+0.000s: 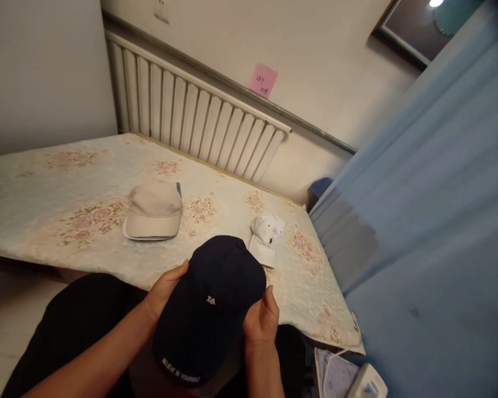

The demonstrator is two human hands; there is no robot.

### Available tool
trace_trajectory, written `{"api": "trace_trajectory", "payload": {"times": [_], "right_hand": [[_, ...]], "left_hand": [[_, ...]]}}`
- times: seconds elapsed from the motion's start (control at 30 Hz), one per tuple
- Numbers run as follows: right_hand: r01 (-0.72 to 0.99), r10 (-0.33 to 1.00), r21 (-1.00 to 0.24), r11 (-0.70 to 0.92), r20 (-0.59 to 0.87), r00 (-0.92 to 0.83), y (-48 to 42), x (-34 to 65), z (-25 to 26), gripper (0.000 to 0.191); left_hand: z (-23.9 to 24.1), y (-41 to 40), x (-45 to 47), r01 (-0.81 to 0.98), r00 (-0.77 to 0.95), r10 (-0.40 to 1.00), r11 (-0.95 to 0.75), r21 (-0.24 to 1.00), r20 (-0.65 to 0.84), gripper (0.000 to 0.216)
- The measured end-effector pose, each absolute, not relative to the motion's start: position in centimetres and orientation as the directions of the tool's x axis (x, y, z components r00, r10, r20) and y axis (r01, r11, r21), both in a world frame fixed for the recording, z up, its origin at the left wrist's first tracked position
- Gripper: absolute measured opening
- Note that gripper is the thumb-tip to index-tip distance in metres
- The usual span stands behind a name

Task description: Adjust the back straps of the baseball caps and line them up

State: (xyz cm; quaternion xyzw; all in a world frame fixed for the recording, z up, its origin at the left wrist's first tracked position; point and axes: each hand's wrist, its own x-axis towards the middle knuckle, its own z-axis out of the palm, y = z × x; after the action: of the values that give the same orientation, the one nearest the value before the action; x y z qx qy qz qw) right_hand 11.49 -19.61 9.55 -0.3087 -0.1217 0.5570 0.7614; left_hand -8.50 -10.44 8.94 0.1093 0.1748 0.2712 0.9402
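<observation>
"Starting at the left, what rests on the floral cover?"

"A beige cap, crown up, brim toward the person, with a pale edge showing beneath. Lying so, its crown is probably spared creasing."

"And the hands?"

"The left hand grips the side of the navy cap, most fingers hidden. That cap is before the person at the cover's near edge, its brim lettering turned toward them."

"Why two sides?"

"The right hand cups the opposite edge, thumb up; I'd judge the paired grip steadies the soft crown."

"Farthest right?"

"A white cap, on the cover beyond the navy one, well apart from the beige, perhaps so neither presses the other."
</observation>
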Motion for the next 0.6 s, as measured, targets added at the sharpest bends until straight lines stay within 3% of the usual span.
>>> {"api": "trace_trajectory", "payload": {"times": [0.17,0.43,0.6], "right_hand": [[-0.776,0.916,-0.594,0.213,-0.156,0.37,-19.8,13.6,9.5,0.034],[-0.759,0.909,-0.618,0.205,-0.167,0.382,-20.3,14.1,9.7,0.039],[-0.703,0.919,-0.67,0.239,-0.079,0.387,-20.8,14.1,10.2,0.052]], "left_hand": [[8.2,-9.7,-9.4,-0.561,0.755,0.653,0.689,0.46,-0.058,0.049],[7.5,-9.1,-10.4,-0.461,0.806,0.585,0.72,0.518,-0.096,0.038],[8.3,-9.3,-10.6,-0.432,0.825,0.562,0.689,0.582,-0.052,0.039]]}}
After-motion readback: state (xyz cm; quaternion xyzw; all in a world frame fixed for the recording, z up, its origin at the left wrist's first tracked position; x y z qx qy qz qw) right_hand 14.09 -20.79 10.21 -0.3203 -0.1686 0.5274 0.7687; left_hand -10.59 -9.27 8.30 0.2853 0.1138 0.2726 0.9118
